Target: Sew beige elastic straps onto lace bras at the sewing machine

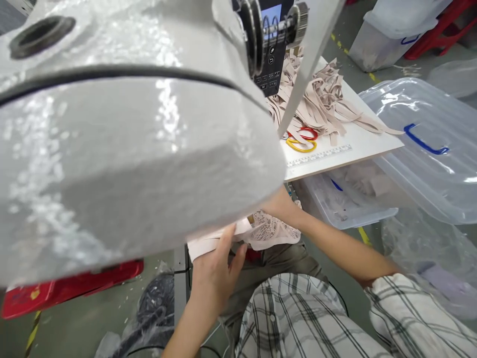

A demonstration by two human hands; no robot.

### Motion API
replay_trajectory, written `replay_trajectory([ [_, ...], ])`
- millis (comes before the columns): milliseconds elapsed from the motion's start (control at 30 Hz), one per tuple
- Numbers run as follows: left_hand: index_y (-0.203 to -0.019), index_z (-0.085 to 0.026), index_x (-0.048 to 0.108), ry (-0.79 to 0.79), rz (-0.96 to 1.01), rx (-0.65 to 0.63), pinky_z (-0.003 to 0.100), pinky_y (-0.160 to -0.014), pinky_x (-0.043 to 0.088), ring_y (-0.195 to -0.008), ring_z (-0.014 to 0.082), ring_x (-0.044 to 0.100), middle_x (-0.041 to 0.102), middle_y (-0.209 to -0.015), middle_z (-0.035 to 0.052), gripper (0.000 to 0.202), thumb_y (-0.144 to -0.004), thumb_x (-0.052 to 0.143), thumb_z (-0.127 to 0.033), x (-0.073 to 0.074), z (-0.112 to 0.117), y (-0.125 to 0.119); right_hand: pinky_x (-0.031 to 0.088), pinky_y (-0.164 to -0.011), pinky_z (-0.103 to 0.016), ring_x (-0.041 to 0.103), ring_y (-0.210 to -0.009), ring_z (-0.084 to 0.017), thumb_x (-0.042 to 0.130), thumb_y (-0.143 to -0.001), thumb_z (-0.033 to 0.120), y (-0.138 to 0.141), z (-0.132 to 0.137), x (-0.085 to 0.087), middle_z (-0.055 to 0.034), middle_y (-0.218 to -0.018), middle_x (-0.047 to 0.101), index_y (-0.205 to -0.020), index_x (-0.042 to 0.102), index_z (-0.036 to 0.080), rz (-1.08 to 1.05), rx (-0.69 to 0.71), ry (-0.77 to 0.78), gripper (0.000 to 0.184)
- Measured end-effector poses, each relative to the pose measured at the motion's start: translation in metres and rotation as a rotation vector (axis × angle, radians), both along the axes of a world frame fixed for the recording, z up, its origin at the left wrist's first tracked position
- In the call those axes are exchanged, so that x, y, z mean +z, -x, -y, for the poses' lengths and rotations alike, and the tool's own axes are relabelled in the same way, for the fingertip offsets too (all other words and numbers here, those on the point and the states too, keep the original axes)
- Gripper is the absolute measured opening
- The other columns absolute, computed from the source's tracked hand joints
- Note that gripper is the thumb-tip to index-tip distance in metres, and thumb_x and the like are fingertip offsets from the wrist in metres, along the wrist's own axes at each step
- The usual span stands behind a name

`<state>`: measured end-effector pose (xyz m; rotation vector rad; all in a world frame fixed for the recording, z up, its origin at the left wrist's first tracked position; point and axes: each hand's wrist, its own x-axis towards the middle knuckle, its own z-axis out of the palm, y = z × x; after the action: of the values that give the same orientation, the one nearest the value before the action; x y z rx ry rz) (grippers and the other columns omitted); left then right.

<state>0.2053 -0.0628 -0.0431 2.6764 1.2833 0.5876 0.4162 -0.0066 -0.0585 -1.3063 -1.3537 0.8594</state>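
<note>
A large white sewing machine head (pixel 149 164) fills the upper left and hides part of the work beneath it. Under its lower edge, a pale pink lace garment piece (pixel 274 229) hangs over my lap, with smooth fabric at its left end. My left hand (pixel 214 268) has hold of that smooth end, index finger along the top and thumb apart; its other fingers are hidden. Beyond the lace, my right hand (pixel 281 203) comes in from the right at the garment's far edge. The machine covers its fingers, so I cannot see their grip.
Pale fabric strips (pixel 320 102) lie heaped on the white table (pixel 335 158), beside red-and-yellow-handled scissors (pixel 303 139) and a clear ruler (pixel 322 155). Clear plastic bins (pixel 428 149) stand right. A control panel (pixel 274 59) is behind the machine; a red tray (pixel 74 286) is lower left.
</note>
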Motion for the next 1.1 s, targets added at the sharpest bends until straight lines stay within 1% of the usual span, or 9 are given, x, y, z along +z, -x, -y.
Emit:
replay_trajectory([
  [133, -0.141, -0.018, 0.051, 0.03, -0.033, 0.021, 0.026, -0.065, 0.054, -0.076, 0.0211, 0.072, 0.076, -0.093, 0.0088, 0.046, -0.099, 0.053, -0.036, 0.002, 0.002, 0.003, 0.051, -0.075, -0.033, 0.06, -0.081, -0.018, 0.056, -0.092, 0.037, -0.004, 0.012, -0.012, -0.0078, -0.11, 0.064, -0.102, 0.064, 0.021, -0.015, -0.089, -0.027, 0.021],
  [233, -0.143, -0.019, 0.049, 0.026, -0.058, 0.025, 0.028, -0.071, 0.057, -0.089, 0.0243, 0.073, 0.076, -0.093, 0.009, 0.05, -0.098, 0.055, -0.037, 0.003, 0.001, 0.004, 0.048, -0.069, -0.03, 0.056, -0.076, -0.016, 0.058, -0.09, 0.035, -0.005, 0.018, -0.015, -0.0048, -0.098, 0.062, -0.097, 0.062, 0.02, -0.066, -0.091, -0.005, 0.017],
  [433, -0.151, -0.02, 0.04, -0.037, -0.039, -0.008, 0.044, -0.092, 0.057, -0.118, 0.0325, 0.065, 0.069, -0.127, 0.0169, 0.06, -0.095, 0.058, -0.033, 0.003, 0.002, -0.001, 0.045, -0.069, -0.03, 0.056, -0.078, -0.016, 0.058, -0.088, 0.033, -0.004, 0.03, -0.014, -0.0032, -0.09, 0.06, -0.091, 0.06, 0.02, -0.108, -0.045, 0.06, 0.013],
  [700, -0.151, -0.019, 0.037, 0.015, -0.045, -0.023, 0.037, -0.082, 0.061, -0.108, 0.0293, 0.071, 0.071, -0.123, 0.0169, 0.059, -0.096, 0.056, -0.032, 0.005, 0.004, -0.006, 0.048, -0.074, -0.03, 0.059, -0.081, -0.016, 0.058, -0.088, 0.034, 0.002, 0.048, -0.01, -0.002, -0.089, 0.061, -0.093, 0.059, 0.021, -0.275, 0.018, 0.137, 0.015],
  [767, -0.152, -0.02, 0.037, 0.048, -0.046, -0.021, 0.036, -0.082, 0.06, -0.107, 0.0282, 0.072, 0.07, -0.124, 0.0171, 0.06, -0.096, 0.057, -0.031, 0.005, 0.005, -0.007, 0.048, -0.073, -0.029, 0.059, -0.081, -0.015, 0.059, -0.087, 0.033, 0.004, 0.051, -0.008, -0.0018, -0.089, 0.061, -0.092, 0.058, 0.021, -0.298, 0.035, 0.127, 0.013],
  [833, -0.153, -0.019, 0.033, 0.034, -0.039, -0.008, 0.041, -0.088, 0.059, -0.114, 0.0313, 0.068, 0.067, -0.13, 0.0195, 0.063, -0.096, 0.057, -0.033, 0.003, 0.007, -0.007, 0.048, -0.071, -0.028, 0.059, -0.078, -0.015, 0.06, -0.085, 0.032, 0.005, 0.054, -0.006, -0.0015, -0.089, 0.06, -0.09, 0.058, 0.021, -0.309, 0.05, 0.108, 0.013],
  [933, -0.158, -0.013, 0.02, -0.042, 0.011, 0.066, 0.052, -0.093, 0.056, -0.13, 0.0399, 0.056, 0.057, -0.139, 0.0276, 0.079, -0.095, 0.059, -0.042, -0.004, 0.011, -0.007, 0.047, -0.069, -0.028, 0.057, -0.075, -0.014, 0.062, -0.083, 0.033, 0.007, 0.057, -0.005, -0.0011, -0.086, 0.06, -0.087, 0.056, 0.021, -0.301, 0.044, 0.091, 0.014],
  [1000, -0.159, -0.01, 0.012, -0.048, 0.057, 0.11, 0.053, -0.095, 0.055, -0.134, 0.0412, 0.051, 0.053, -0.141, 0.0312, 0.088, -0.094, 0.059, -0.046, -0.008, 0.015, -0.008, 0.047, -0.07, -0.029, 0.057, -0.075, -0.015, 0.063, -0.083, 0.034, 0.007, 0.059, -0.004, -0.0009, -0.084, 0.061, -0.087, 0.056, 0.021, -0.281, 0.036, 0.095, 0.015],
  [1100, -0.159, -0.009, 0.008, 0.001, 0.083, 0.125, 0.052, -0.097, 0.055, -0.138, 0.0394, 0.047, 0.049, -0.145, 0.0315, 0.089, -0.095, 0.057, -0.047, -0.012, 0.019, -0.009, 0.047, -0.071, -0.029, 0.058, -0.076, -0.015, 0.062, -0.083, 0.035, 0.007, 0.061, -0.003, -0.0014, -0.085, 0.062, -0.087, 0.056, 0.021, -0.265, 0.039, 0.095, 0.016],
])
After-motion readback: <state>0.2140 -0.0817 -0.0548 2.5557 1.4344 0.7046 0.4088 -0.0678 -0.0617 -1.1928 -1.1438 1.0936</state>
